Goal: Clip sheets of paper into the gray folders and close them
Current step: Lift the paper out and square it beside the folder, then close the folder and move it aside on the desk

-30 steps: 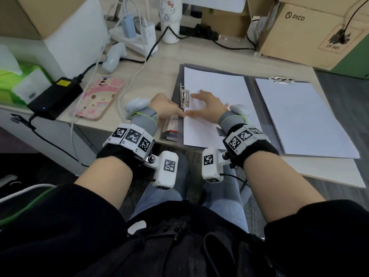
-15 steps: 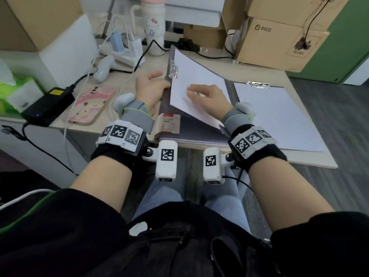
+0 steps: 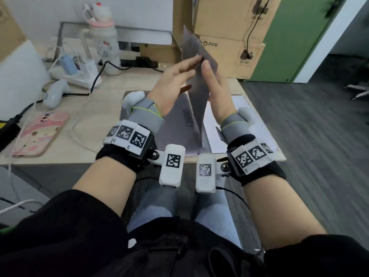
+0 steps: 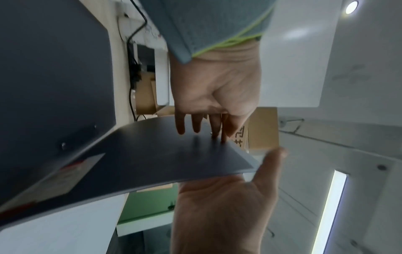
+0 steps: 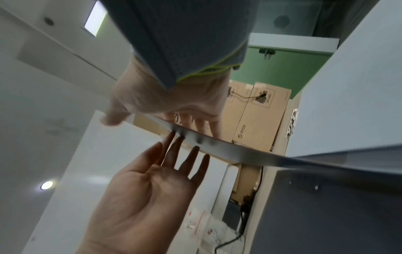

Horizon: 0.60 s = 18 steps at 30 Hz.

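A gray folder cover (image 3: 197,94) stands nearly upright over the desk, between my two hands. My left hand (image 3: 179,73) lays straight fingers flat on its left face. My right hand (image 3: 212,76) lies flat against its right face, thumb along the edge. In the left wrist view the left hand's (image 4: 217,89) fingertips touch the cover (image 4: 163,154), with the right hand (image 4: 217,206) beneath it. The right wrist view shows the cover's thin edge (image 5: 217,144) between the right hand (image 5: 169,101) and the left palm (image 5: 147,189). A gray panel with rivets (image 3: 175,124) lies flat at the cover's left. A white sheet (image 3: 229,124) lies at its right.
A cartoon-cat bottle (image 3: 104,43), a power strip with chargers (image 3: 73,70) and cables stand at the back left. A white controller (image 3: 56,92) and a phone in a pink case (image 3: 40,132) lie left. Cardboard boxes (image 3: 225,37) rise behind the cover. The desk edge (image 3: 60,159) runs near my wrists.
The cover has swung up from a low tilt to nearly upright. Both hands rose with it, leaving the clip and the paper, and now flank it with straight fingers.
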### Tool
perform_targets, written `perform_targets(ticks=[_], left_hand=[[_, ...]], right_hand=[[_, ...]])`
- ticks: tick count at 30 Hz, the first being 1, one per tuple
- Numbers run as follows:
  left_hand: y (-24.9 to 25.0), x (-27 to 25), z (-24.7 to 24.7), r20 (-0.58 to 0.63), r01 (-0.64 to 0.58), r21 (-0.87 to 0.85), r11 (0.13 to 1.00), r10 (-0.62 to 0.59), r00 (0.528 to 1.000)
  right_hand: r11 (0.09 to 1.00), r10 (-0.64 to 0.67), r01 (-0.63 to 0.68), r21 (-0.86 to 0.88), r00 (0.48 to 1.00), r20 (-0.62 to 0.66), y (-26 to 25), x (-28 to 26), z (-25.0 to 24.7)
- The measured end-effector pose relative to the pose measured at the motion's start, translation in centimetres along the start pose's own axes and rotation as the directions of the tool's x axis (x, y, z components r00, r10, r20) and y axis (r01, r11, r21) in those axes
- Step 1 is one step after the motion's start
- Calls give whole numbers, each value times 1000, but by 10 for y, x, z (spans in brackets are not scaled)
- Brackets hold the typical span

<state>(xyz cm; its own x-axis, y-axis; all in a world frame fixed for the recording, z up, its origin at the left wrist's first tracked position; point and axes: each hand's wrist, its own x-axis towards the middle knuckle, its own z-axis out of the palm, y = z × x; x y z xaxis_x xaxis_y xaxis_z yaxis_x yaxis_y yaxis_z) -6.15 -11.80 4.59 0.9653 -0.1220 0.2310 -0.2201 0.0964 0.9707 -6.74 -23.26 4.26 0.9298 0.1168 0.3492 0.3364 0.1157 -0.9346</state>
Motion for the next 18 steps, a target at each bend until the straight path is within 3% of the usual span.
perform_targets(ticks=[2,4,8,10,13,16,18], left_hand=[[-2,5,17,81,4,69,998,-9,997],[-8,9,30,121,31,170,985,-52,991],[-42,18,56,43,174,370,913,-204,978],[-65,20,62,-30,323,403,856,-340,940],[-89,23,70,-123,544,383,746,-543,831],[-102,29,75,-232,593,383,709,-547,804],[-106,31,75,-286,610,332,720,-539,792]], right_hand=[[995,-91,84,-57,986,-137,1,0,-18],[987,-122,81,-139,940,-318,4,2,-40],[964,-154,1,-264,815,-559,15,-9,-91],[950,-111,-101,-296,775,-622,22,-14,-111],[915,53,-319,-247,701,-711,38,-22,-142],[869,164,-460,-182,615,-772,60,-34,-165],[785,277,-601,-152,559,-782,74,-42,-170]])
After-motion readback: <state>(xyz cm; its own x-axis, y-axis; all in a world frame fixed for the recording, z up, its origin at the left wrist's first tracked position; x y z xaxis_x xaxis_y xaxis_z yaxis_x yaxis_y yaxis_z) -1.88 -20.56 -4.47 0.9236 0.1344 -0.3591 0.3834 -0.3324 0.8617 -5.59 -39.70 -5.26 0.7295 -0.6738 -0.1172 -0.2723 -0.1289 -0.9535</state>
